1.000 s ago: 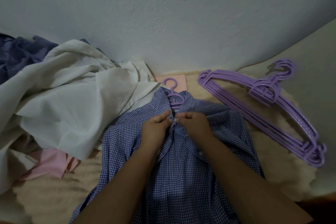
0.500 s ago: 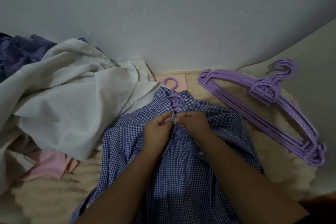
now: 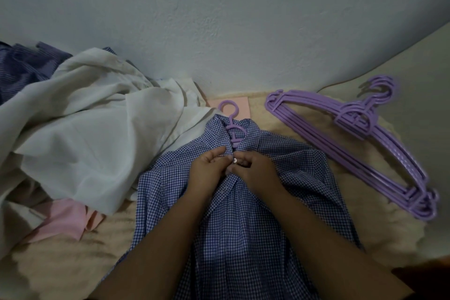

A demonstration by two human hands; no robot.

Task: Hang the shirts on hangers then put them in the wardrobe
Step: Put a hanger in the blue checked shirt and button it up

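Note:
A blue checked shirt (image 3: 299, 178) lies flat on the bed with a purple hanger (image 3: 232, 126) inside it; only the hook and neck piece stick out of the collar. My left hand (image 3: 207, 165) pinches the left edge of the shirt's front just below the collar. My right hand (image 3: 255, 168) pinches the right edge against it, and a small white button (image 3: 235, 160) shows between my fingertips. A stack of purple hangers (image 3: 360, 143) lies to the right of the shirt.
A heap of clothes lies on the left: a white shirt (image 3: 92, 129), a pink garment (image 3: 65, 219) under it, and a dark blue striped one (image 3: 22, 68) at the far left. A cream blanket (image 3: 365, 214) covers the bed. A pale wall (image 3: 219, 19) rises right behind.
My hands stayed at the collar and worked the shirt's front edges together; the white button now shows between my fingertips.

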